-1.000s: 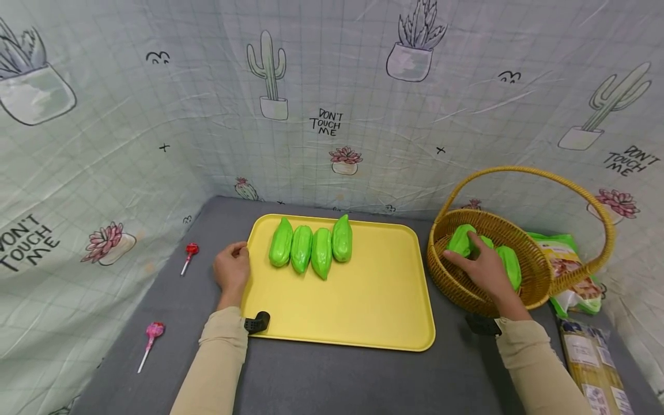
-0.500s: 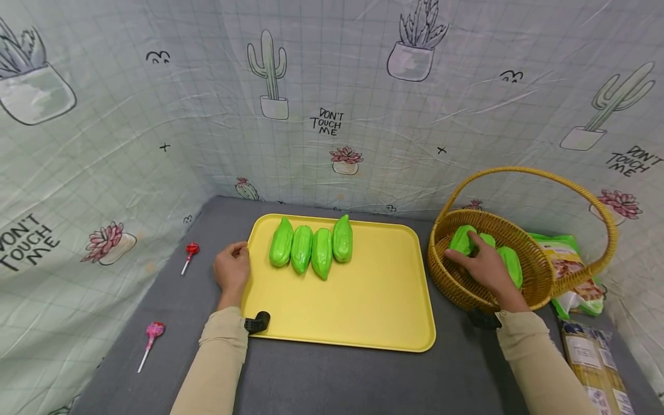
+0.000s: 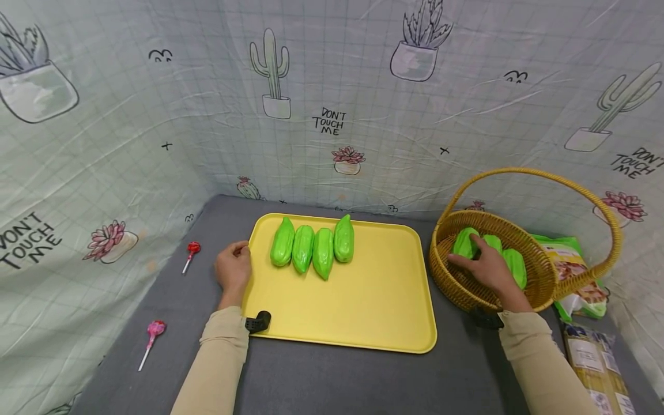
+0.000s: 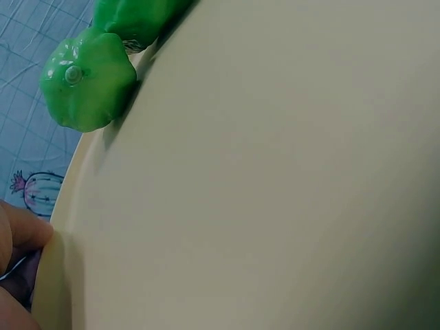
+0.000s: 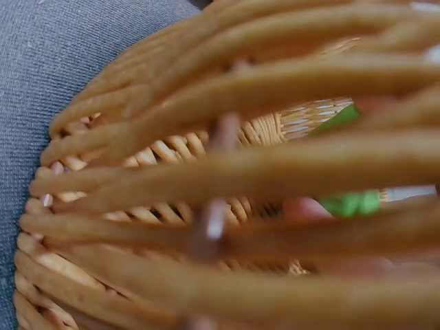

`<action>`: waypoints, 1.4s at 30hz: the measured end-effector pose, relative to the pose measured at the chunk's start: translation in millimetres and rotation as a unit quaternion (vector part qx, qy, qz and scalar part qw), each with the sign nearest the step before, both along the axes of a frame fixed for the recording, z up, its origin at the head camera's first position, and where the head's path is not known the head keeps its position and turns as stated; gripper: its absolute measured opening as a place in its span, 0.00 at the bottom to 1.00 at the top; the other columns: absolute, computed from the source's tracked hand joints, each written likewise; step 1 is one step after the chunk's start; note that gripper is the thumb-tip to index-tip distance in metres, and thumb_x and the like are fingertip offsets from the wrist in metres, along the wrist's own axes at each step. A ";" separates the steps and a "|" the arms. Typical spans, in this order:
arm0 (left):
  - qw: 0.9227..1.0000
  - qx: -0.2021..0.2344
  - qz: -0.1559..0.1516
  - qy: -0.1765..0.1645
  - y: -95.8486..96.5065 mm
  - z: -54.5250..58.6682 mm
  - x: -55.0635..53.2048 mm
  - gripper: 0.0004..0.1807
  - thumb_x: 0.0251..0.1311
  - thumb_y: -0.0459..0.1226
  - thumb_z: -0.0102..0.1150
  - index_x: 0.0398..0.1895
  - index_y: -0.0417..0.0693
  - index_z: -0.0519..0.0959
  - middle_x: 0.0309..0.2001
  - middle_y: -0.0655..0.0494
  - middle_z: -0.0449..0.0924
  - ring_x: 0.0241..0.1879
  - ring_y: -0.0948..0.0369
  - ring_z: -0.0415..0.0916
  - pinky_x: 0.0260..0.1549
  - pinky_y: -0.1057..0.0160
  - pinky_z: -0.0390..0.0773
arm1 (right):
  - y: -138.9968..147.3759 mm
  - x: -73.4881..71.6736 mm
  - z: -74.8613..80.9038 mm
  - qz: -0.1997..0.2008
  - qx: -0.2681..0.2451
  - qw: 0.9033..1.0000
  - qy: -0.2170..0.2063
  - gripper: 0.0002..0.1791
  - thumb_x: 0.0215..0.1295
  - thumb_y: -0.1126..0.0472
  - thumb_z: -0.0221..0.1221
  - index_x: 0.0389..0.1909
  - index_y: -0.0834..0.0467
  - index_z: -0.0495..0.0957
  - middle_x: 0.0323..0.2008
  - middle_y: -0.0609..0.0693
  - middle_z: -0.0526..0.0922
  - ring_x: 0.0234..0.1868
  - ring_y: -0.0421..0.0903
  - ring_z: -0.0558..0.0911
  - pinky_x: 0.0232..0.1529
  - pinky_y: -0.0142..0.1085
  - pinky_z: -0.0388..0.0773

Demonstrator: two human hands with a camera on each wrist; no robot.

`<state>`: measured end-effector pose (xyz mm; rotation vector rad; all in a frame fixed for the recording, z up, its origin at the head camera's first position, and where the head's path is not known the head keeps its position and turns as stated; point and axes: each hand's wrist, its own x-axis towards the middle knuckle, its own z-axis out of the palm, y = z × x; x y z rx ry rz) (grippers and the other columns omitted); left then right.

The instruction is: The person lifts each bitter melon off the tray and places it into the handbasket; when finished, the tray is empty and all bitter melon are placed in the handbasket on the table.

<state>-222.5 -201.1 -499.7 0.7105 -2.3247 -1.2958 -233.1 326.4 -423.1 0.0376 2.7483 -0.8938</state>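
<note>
Yellow rectangular tray with rounded corners is sitting mid-worktop, up toward the far edge, on a dark grey worktop. It's got four glossy bright-green ridged fruits lined up side by side toward its far left corner, tips of the outer two up by the far rim.

Left hand is at the tray's left edge, fingers curled in, a fingertip touching the rim. Can't tell if it's really pinching it, tbh.

Right hand is reaching into the tan woven wicker basket with the big arched handle, over by the worktop's far right corner. Thumb and fingers have hold of a green ridged fruit inside, and two more green fruits are in there just beside that hand. The right wrist view is mostly blurry wicker, with bits of green and fingers showing through.

Along the worktop's left edge: a red lollipop toward the far corner, a pink lollipop closer in. By the right edge, a green-and-yellow plastic bag is next to the basket, and a clear packet of long yellowish sticks lies toward the near right corner.
</note>
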 end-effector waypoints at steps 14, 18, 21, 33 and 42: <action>1.000 0.008 -0.003 -0.003 -0.1 0.7 0.5 0.16 0.73 0.35 0.51 0.54 0.38 0.85 0.50 0.35 0.85 0.48 0.42 0.80 0.52 0.44 0.76 | -1.6 -2.2 -6.3 0.022 0.010 1.000 0.005 0.58 0.71 0.41 0.60 0.80 0.69 0.35 0.76 0.80 0.44 0.73 0.80 0.54 0.67 0.71 0.60; 1.000 0.010 -0.005 -0.003 -0.1 1.5 0.2 0.16 0.73 0.35 0.52 0.54 0.38 0.85 0.50 0.35 0.85 0.48 0.42 0.80 0.52 0.43 0.76 | -2.3 -3.1 -7.1 0.020 0.010 1.000 0.007 0.57 0.71 0.42 0.60 0.80 0.69 0.35 0.76 0.80 0.44 0.73 0.80 0.53 0.67 0.71 0.60; 1.000 0.010 -0.007 -0.004 0.0 1.7 0.2 0.15 0.73 0.35 0.52 0.54 0.38 0.85 0.50 0.35 0.85 0.48 0.42 0.80 0.52 0.44 0.76 | -2.3 -3.4 -7.4 0.020 0.011 1.000 0.007 0.57 0.72 0.42 0.59 0.80 0.70 0.35 0.76 0.80 0.42 0.73 0.80 0.51 0.68 0.72 0.58; 1.000 0.006 -0.006 -0.006 -0.6 0.7 -0.4 0.16 0.73 0.35 0.52 0.54 0.38 0.85 0.50 0.35 0.85 0.48 0.43 0.80 0.52 0.44 0.76 | -4.9 0.2 -3.0 0.026 0.020 0.999 0.017 0.60 0.71 0.40 0.60 0.81 0.66 0.31 0.78 0.78 0.38 0.73 0.81 0.51 0.67 0.73 0.58; 1.000 0.006 -0.004 -0.002 0.0 1.2 -0.2 0.15 0.72 0.35 0.52 0.53 0.38 0.85 0.50 0.35 0.85 0.48 0.43 0.81 0.52 0.44 0.76 | -15.0 6.9 10.7 0.010 0.037 0.996 0.081 0.54 0.71 0.40 0.60 0.81 0.65 0.42 0.70 0.80 0.62 0.65 0.78 0.69 0.58 0.68 0.72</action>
